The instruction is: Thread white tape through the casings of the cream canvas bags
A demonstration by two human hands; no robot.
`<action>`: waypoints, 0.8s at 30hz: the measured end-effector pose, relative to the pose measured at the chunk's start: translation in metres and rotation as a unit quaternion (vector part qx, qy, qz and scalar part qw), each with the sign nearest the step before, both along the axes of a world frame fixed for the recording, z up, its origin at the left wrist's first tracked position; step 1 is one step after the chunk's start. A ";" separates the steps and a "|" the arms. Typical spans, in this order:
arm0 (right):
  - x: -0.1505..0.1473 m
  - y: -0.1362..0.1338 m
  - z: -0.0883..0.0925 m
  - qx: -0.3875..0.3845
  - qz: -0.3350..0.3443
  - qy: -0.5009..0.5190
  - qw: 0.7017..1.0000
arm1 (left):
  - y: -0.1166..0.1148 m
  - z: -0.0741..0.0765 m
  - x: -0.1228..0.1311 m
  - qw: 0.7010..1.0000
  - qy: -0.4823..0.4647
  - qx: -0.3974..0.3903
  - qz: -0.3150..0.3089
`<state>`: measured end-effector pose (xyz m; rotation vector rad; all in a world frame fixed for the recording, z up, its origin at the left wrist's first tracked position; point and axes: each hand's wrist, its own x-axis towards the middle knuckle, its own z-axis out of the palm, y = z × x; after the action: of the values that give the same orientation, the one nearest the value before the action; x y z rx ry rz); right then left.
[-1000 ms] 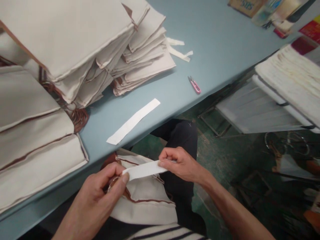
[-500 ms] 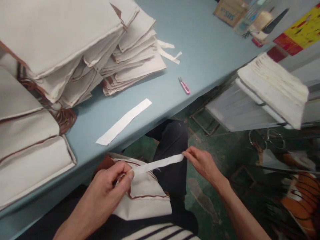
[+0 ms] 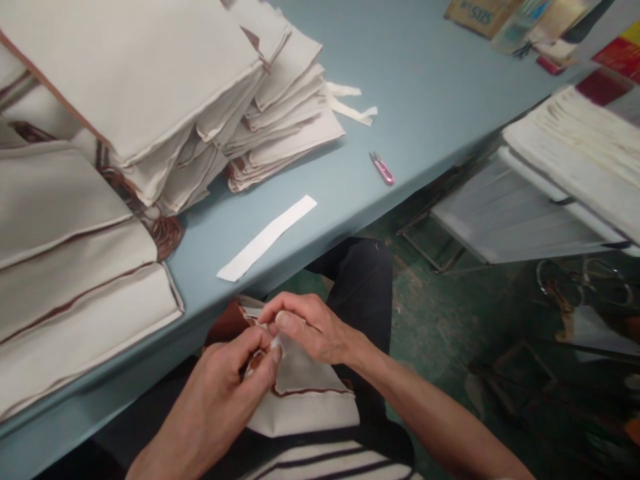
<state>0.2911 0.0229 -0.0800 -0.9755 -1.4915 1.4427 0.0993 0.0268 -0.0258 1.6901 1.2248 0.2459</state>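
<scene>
A cream canvas piece with brown edging [image 3: 313,412], which looks like a bag, lies across my lap. My left hand [image 3: 225,373] is closed, thumb and forefinger pinching a white strip [image 3: 276,342] at the canvas's upper edge; only a scrap of the strip shows. My right hand [image 3: 315,328] meets those fingertips from the right, its fingers bent and drawn together. What lies between its fingers is hidden. Another flat white strip [image 3: 267,238] rests near the table edge, beyond both hands. Pink thread snips [image 3: 382,168] lie farther right.
Stacked cream canvas pieces [image 3: 150,73] and folded ones [image 3: 85,293] with brown cords [image 3: 167,235] fill the left of the blue table [image 3: 400,87]. Thin strips [image 3: 353,113] stick out beside the stack. A rack with pale cloth [image 3: 575,153] stands right; a cardboard box [image 3: 475,15] sits at the back.
My right hand has moved left from the strip's far end to my left fingertips. The stretched strip is now mostly out of sight. The view has shifted slightly.
</scene>
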 end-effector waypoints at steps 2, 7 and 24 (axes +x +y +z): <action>-0.002 0.002 -0.006 -0.018 0.020 -0.016 1.000 | -0.002 0.000 -0.003 1.000 -0.003 0.002 0.011; 0.000 -0.005 -0.005 -0.063 0.034 -0.063 0.995 | -0.006 -0.002 -0.010 1.000 -0.019 -0.012 0.021; -0.024 -0.061 -0.049 -0.339 -0.053 0.082 0.936 | -0.034 -0.035 -0.038 0.977 -0.026 -0.026 0.211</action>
<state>0.2675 -0.0383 -0.1292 -1.2711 -0.7989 1.9531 0.0611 -0.0076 -0.0605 1.3553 1.5287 0.5066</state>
